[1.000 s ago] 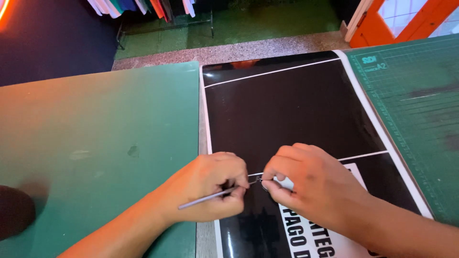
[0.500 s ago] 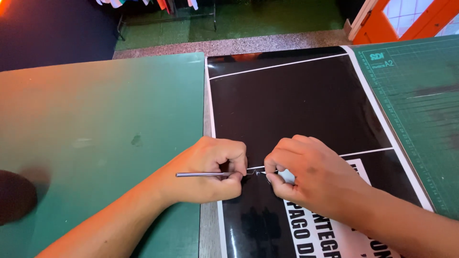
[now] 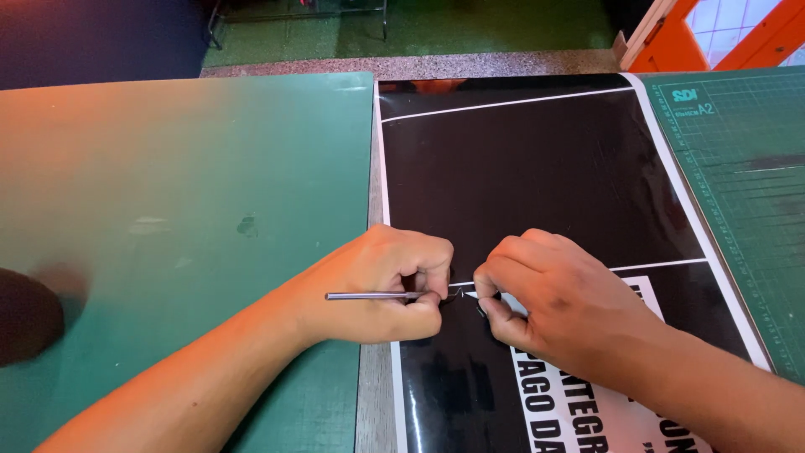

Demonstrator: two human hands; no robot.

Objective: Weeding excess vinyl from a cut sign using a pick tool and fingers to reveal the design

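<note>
fingers of the left hand (image 3: 390,281) pinch a thin metal tool (image 3: 369,295) lying crosswise, tip pointing right at the white strip (image 3: 470,294) pinched by the right hand (image 3: 545,294) on the black sheet (image 3: 537,168).

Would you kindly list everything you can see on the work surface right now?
Vinyl sheet: one, glossy black with white cut lines and white lettering, centre.
Plain green mat: one, left.
Gridded cutting mat: one, green, right.
Dark round object: one, left edge, unclear.
Thin metal tool: one, silver, in the left hand.
Left hand: one, gripping the tool.
Right hand: one, pinching the vinyl beside the tool's tip.
</note>
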